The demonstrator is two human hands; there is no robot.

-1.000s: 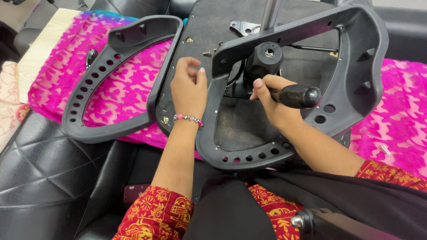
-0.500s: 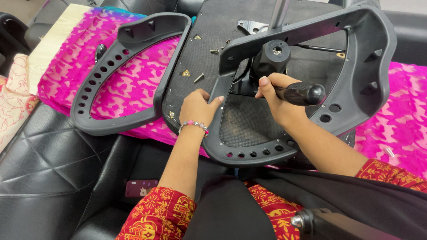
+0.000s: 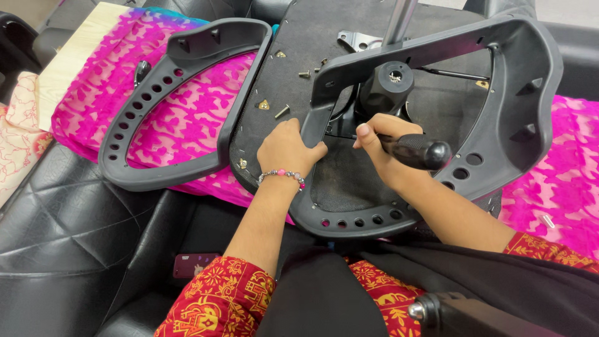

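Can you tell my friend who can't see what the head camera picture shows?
A right hand grips a black tool handle over an upturned chair seat while the left hand steadies a grey armrest. Another armrest lies on pink cloth.

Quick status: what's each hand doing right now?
Left hand: fingers curled, gripping the inner edge of the grey armrest frame.
Right hand: closed around the black screwdriver handle.

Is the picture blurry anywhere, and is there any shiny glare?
Head view: sharp overall; both hands, left hand and right hand, look crisp. Soft glare streaks the black cushion and the tool handle. Light is even, with only faint shadows.
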